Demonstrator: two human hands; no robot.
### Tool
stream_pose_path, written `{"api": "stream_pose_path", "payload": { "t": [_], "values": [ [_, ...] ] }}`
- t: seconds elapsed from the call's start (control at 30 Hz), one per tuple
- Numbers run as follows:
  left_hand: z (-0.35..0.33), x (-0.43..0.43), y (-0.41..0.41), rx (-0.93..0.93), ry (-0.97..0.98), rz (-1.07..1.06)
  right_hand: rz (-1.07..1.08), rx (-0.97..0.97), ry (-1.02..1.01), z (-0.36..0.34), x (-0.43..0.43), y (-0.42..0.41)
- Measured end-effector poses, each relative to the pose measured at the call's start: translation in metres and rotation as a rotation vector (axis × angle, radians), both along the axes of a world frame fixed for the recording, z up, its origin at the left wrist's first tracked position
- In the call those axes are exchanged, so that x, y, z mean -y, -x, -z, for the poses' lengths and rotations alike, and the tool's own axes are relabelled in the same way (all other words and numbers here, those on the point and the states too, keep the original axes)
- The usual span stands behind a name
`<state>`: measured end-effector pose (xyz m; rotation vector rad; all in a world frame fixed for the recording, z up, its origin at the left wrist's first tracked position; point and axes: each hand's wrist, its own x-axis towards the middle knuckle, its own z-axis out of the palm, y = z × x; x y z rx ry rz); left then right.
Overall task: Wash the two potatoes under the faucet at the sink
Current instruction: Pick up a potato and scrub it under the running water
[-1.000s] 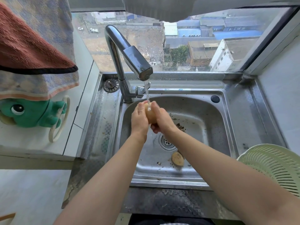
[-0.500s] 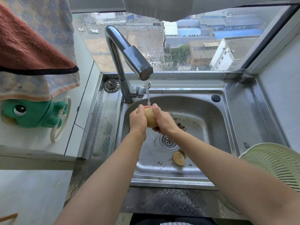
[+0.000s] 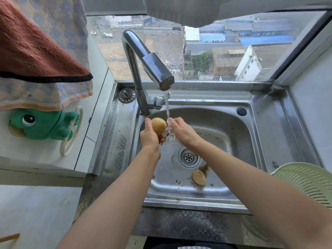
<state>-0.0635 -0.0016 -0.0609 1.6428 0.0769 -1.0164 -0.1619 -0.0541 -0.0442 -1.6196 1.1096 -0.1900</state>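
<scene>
Nearest us, the dark worktop (image 3: 179,229) edge and the front rim of the sink (image 3: 188,203). On the basin floor, just this side of the drain (image 3: 188,157), the second potato (image 3: 198,177) lies loose, with brown dirt beside it; we judge it still unwashed.

Further in, the change: half a second ago both hands were cupped around the first potato (image 3: 158,126). Now they have parted. The left hand (image 3: 150,136) alone holds it, grip wrapped round its lower half, tuber upright and just left of the stream. The right hand (image 3: 181,131) has come off, grip spread and empty, palm in the water (image 3: 168,119).

Reading: the rubbing of the first potato looks paused or finished; skin appears clean and yellow. We judge the task near its halfway point.

Beyond, the faucet (image 3: 154,69) is running. At far right, a green colander (image 3: 309,182) sits on the worktop.
</scene>
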Motion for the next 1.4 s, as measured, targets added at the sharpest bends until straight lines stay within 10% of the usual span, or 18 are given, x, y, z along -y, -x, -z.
{"api": "stream_pose_path", "payload": {
  "t": [0.13, 0.3, 0.8, 1.03, 1.2, 1.4],
  "values": [
    [-0.008, -0.008, 0.007, -0.173, -0.034, 0.203, -0.069, 0.307, -0.089, -0.001, -0.008, -0.004],
    [-0.026, -0.008, 0.023, -0.03, 0.005, 0.411, 0.374, 0.327, -0.055, -0.001, -0.002, -0.016],
    [-0.028, -0.007, 0.007, -0.271, -0.238, 0.319, 0.054, 0.468, -0.212, -0.006, -0.007, 0.003],
    [-0.03, -0.007, 0.026, 0.162, -0.119, 0.484, 0.466, 0.351, -0.199, -0.002, -0.005, -0.015],
    [-0.031, -0.008, 0.015, -0.011, -0.177, 0.316, 0.151, 0.518, -0.258, -0.003, -0.01, -0.004],
    [-0.022, -0.008, 0.026, 0.181, -0.02, 0.443, 0.548, 0.457, -0.308, -0.007, -0.005, -0.023]
  ]
}}
